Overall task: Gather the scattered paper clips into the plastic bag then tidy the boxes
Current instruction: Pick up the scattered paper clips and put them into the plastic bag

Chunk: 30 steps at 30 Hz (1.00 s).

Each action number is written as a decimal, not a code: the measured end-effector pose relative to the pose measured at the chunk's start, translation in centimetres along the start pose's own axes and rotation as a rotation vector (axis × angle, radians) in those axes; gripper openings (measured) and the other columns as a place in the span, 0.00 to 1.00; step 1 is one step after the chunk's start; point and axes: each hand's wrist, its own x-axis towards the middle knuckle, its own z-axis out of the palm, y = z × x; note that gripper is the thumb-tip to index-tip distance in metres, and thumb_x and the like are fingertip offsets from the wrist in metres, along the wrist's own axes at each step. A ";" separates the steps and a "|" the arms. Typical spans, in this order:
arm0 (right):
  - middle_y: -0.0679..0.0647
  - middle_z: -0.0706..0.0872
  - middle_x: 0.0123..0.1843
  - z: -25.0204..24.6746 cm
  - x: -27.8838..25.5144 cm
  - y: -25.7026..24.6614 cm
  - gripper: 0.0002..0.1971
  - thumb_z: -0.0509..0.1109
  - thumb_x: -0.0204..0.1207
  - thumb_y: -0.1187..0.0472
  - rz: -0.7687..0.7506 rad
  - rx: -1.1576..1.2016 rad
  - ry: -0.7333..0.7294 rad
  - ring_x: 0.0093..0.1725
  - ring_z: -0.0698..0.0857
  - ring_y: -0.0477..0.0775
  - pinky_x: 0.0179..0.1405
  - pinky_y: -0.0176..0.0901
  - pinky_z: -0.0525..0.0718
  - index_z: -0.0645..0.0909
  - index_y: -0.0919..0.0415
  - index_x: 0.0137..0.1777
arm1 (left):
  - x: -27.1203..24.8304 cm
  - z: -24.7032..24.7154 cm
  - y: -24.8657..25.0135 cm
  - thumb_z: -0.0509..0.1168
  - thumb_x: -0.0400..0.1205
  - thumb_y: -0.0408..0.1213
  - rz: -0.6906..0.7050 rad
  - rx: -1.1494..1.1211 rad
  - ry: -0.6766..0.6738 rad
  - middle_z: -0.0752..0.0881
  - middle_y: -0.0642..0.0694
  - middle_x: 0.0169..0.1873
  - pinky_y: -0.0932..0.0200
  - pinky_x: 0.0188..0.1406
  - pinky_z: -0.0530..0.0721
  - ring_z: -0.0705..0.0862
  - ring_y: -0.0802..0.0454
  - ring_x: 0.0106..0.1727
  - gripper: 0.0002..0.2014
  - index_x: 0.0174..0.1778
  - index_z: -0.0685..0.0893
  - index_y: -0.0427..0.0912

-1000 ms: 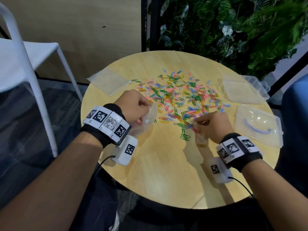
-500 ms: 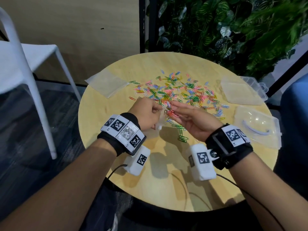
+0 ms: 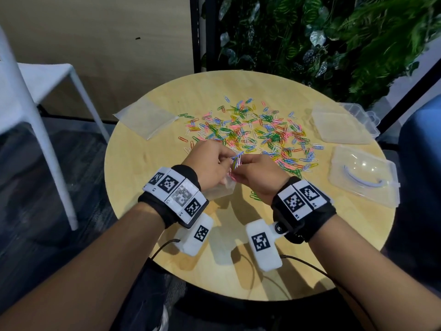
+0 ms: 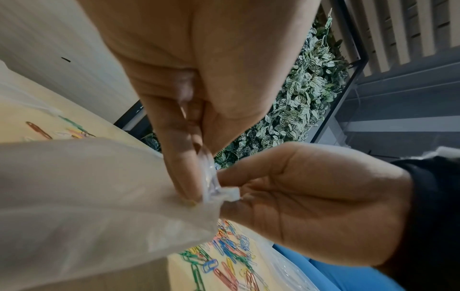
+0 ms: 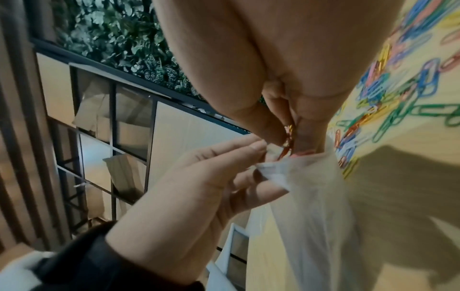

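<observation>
Many coloured paper clips [image 3: 257, 132] lie scattered over the middle of the round wooden table [image 3: 238, 235]. Above the near edge of the pile my left hand [image 3: 226, 161] pinches the rim of a small clear plastic bag [image 3: 222, 189], which hangs down from it. In the right wrist view, the left hand's fingers [image 5: 259, 147] hold the bag [image 5: 316, 206] mouth apart. My right hand [image 3: 242, 161] pinches a small bunch of paper clips [image 5: 287, 137] right at that mouth. The left wrist view shows my left fingertips [image 4: 196, 177] on the bag [image 4: 87, 196] rim.
Two clear plastic boxes sit at the table's right, one near [image 3: 362, 175] and one farther back [image 3: 343, 125]. Another flat plastic bag [image 3: 145, 118] lies at the far left. A white chair [image 3: 35, 91] stands left of the table, with plants behind it.
My right hand left the pile with a pinch of clips and came to the bag. My left hand raised the bag toward it, and the two hands now meet.
</observation>
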 end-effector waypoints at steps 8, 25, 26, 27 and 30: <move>0.56 0.92 0.40 -1.0 0.9 1.3 0.10 0.70 0.72 0.64 -0.204 -0.708 0.244 0.41 0.90 0.55 0.46 0.46 0.89 0.90 0.61 0.51 | -0.1 0.5 -0.1 0.64 0.85 0.30 0.026 -0.034 -0.044 0.86 0.50 0.39 0.54 0.42 0.92 0.93 0.43 0.36 0.12 0.62 0.88 0.39; 0.48 0.91 0.32 -2.9 -0.5 -1.5 0.05 0.75 0.73 0.59 -0.401 -0.783 0.065 0.28 0.86 0.39 0.33 0.29 0.84 0.92 0.57 0.39 | -0.3 -0.9 -0.2 0.65 0.85 0.30 0.015 0.005 0.018 0.88 0.48 0.44 0.55 0.44 0.92 0.92 0.47 0.40 0.12 0.61 0.90 0.39; 0.49 0.91 0.33 -3.8 -0.7 -2.2 0.05 0.75 0.73 0.59 -0.408 -0.783 0.111 0.29 0.87 0.41 0.35 0.34 0.87 0.91 0.58 0.39 | -0.3 -1.3 -0.4 0.65 0.85 0.30 -0.005 -0.014 0.023 0.87 0.51 0.40 0.55 0.40 0.93 0.92 0.46 0.36 0.11 0.60 0.90 0.39; 0.49 0.91 0.34 -5.0 -0.9 -2.7 0.05 0.75 0.72 0.58 -0.397 -0.837 0.154 0.29 0.87 0.42 0.37 0.38 0.87 0.91 0.58 0.39 | -0.3 -1.8 -0.7 0.65 0.85 0.30 -0.023 -0.025 0.026 0.86 0.54 0.37 0.54 0.37 0.93 0.93 0.46 0.34 0.11 0.59 0.90 0.39; 0.54 0.91 0.46 -9.1 -1.1 -2.4 0.16 0.80 0.68 0.55 -0.087 -1.082 0.197 0.32 0.87 0.46 0.42 0.44 0.87 0.86 0.55 0.55 | -0.3 -3.3 -1.5 0.65 0.84 0.30 -0.080 -0.083 0.045 0.85 0.58 0.34 0.47 0.39 0.93 0.93 0.44 0.32 0.11 0.57 0.91 0.41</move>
